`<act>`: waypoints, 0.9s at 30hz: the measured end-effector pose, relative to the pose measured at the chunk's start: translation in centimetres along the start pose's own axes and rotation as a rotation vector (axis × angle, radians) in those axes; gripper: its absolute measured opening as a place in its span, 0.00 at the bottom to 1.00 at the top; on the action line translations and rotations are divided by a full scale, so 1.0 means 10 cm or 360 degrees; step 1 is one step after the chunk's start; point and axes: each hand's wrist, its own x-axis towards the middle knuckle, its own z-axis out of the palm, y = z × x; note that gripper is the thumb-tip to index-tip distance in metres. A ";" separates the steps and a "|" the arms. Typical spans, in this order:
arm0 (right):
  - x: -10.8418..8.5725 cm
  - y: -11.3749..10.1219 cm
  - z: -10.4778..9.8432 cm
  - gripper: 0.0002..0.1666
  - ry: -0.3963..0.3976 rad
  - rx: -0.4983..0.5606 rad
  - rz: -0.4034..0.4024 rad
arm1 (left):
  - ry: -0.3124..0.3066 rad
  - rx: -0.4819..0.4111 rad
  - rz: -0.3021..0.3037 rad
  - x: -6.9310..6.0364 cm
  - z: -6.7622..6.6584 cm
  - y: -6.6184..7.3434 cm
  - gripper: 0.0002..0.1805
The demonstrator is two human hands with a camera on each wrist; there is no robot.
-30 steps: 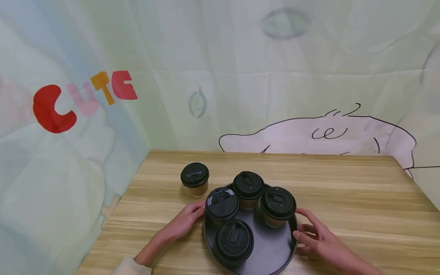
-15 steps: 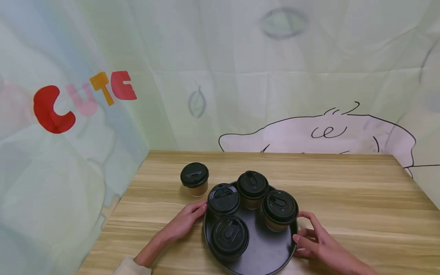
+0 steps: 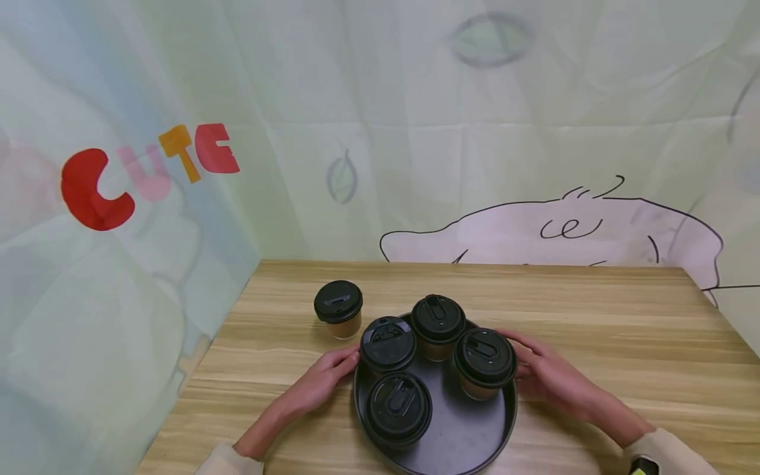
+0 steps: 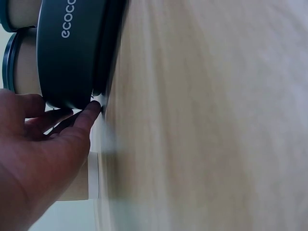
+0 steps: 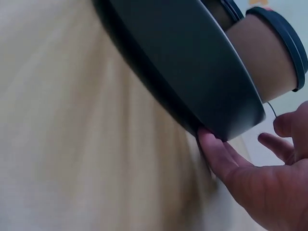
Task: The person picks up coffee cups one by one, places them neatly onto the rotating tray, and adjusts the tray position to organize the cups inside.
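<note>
A round black tray [image 3: 469, 439] carries several brown paper coffee cups with black lids, among them a front cup [image 3: 399, 408], a left cup [image 3: 388, 344], a back cup [image 3: 438, 320] and a right cup [image 3: 485, 359]. My left hand [image 3: 320, 381] holds the tray's left side, its thumb near the rim and other fingers at the base in the left wrist view. On the far right side, my right hand [image 3: 555, 379] lies with fingers extended; in the right wrist view fingertips touch the tray's lower edge while other digits stand apart. The right cup partly hides those fingers.
Another lidded cup [image 3: 338, 310] stands on the wooden table [image 3: 605, 316], behind and left of the tray. A printed curtain [image 3: 410, 165] hangs along the table's back and left edges.
My right hand has shifted away from me along the tray's right side, from the near rim to beside the right cup. The tray turned slightly clockwise with its cups, then stayed still.
</note>
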 end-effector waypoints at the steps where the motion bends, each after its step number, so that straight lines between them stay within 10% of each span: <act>1: 0.04 -0.01 -0.01 0.36 0.0011 -0.0035 -0.0007 | 0.0002 -0.0008 -0.0007 0.00 0.00 0.00 0.28; 16: 0.16 -0.16 -0.08 0.31 -0.0115 -0.0137 -0.0062 | -0.0013 -0.0030 -0.0023 0.02 0.01 0.01 0.29; 27: 0.03 -0.05 -0.03 0.31 0.0029 -0.0204 -0.0108 | 0.0050 0.0078 -0.0070 -0.02 0.00 0.03 0.31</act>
